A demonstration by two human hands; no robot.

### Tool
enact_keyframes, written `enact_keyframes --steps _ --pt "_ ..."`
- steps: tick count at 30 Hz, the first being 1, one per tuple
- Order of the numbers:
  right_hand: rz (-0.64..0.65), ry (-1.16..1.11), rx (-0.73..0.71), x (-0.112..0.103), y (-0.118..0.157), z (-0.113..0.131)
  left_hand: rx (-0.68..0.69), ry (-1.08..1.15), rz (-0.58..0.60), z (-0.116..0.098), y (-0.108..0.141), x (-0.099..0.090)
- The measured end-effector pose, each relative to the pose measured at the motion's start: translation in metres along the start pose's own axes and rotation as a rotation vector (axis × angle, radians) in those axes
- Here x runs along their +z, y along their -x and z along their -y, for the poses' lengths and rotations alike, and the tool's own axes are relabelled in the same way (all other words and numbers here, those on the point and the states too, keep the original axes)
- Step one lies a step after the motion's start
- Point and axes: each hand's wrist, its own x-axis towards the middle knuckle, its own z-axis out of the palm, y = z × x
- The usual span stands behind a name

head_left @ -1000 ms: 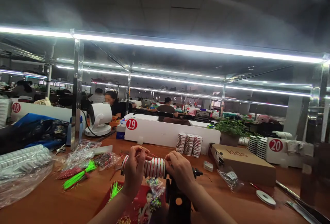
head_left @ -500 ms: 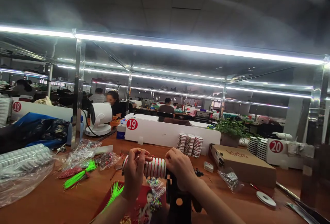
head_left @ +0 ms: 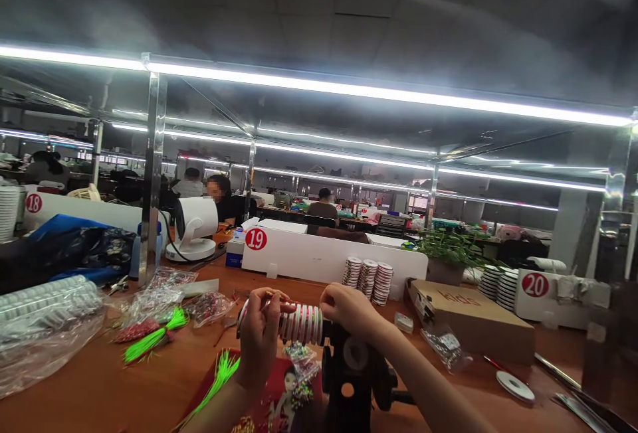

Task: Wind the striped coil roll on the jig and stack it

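A row of white-rimmed spools [head_left: 305,325] sits side by side on a black hand-cranked winder [head_left: 349,370]. My left hand [head_left: 260,333] is at the left end of the row, its thumb and fingers pinched on a thin red strand [head_left: 289,303] that lies along the top of the spools. Curled at the right end of the row, just above the winder's body, is my right hand [head_left: 351,310]; its fingertips are hidden, and what they hold cannot be made out. Below the spools lie a small bag of colourful beads [head_left: 302,370] and a red printed sheet [head_left: 279,396].
Bright green strands [head_left: 154,337] and bagged beads [head_left: 207,309] lie to the left, beside plastic-wrapped spools [head_left: 50,317]. Stacked spools [head_left: 369,280] stand before a white divider [head_left: 319,257]. A cardboard box [head_left: 473,313] and a loose white spool [head_left: 515,386] are on the right.
The winder's crank handle now shows lower, at the right of its body. My right hand has shifted slightly upward; my left hand stays nearly in place.
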Motion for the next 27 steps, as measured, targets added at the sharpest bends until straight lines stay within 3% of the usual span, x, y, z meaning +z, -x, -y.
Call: enact_keyframes --steps 3,11,18,24,27 --pt "0.042 0.011 0.005 -0.002 -0.004 0.001 -0.028 0.05 0.092 0.003 0.0 0.0" --pt "0.12 0.022 -0.042 -0.014 -0.006 0.008 -0.04 0.066 0.083 0.005 -0.001 -0.003" --pt "-0.014 0.032 -0.025 -0.002 0.013 0.015 -0.068 0.193 0.038 -0.009 0.004 -0.004" --pt "-0.114 -0.001 -0.009 0.006 0.046 0.027 -0.102 0.226 0.052 -0.024 0.03 -0.011" --pt "-0.18 -0.19 0.082 0.018 0.06 0.031 -0.133 0.219 0.107 -0.026 0.045 -0.017"
